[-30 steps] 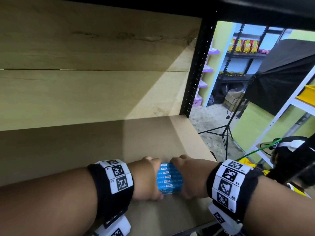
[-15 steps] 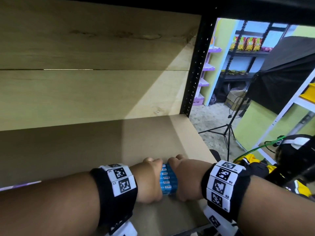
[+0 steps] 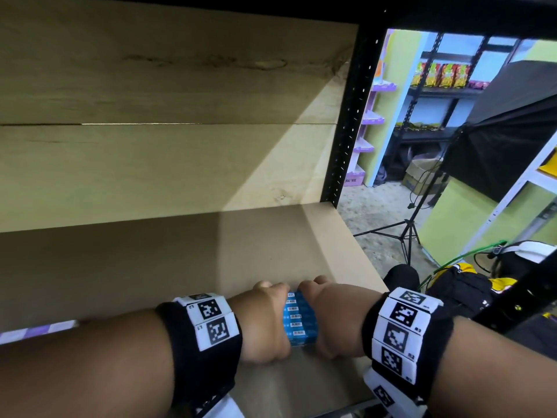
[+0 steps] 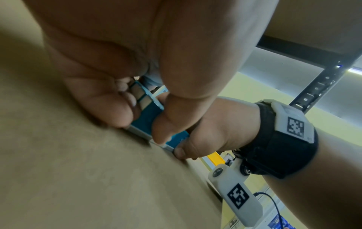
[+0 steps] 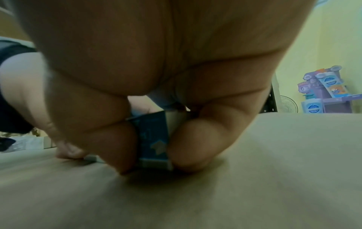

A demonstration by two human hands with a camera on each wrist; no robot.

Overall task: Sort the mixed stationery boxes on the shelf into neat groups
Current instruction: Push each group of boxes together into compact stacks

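A short row of small blue stationery boxes (image 3: 300,319) with white barcode labels stands on the brown shelf board (image 3: 180,267), near its front right. My left hand (image 3: 272,315) grips the row's left end and my right hand (image 3: 319,315) grips its right end. In the left wrist view, the left hand (image 4: 140,122) has its thumb and curled fingers round the blue boxes (image 4: 146,114), with the right hand (image 4: 211,131) against their far side. The right wrist view shows my right hand (image 5: 153,151) pinching the blue boxes (image 5: 152,136) between thumb and fingers.
A wooden back panel (image 3: 150,146) closes the shelf behind. A black perforated upright (image 3: 346,116) marks the shelf's right end, with open floor and a tripod (image 3: 404,233) past it. A purple strip (image 3: 39,330) shows at the far left. Black and yellow bags (image 3: 461,285) lie low right.
My hands have come closer together, so the visible blue row between them is narrower than a second ago. Both hands keep their hold on it.
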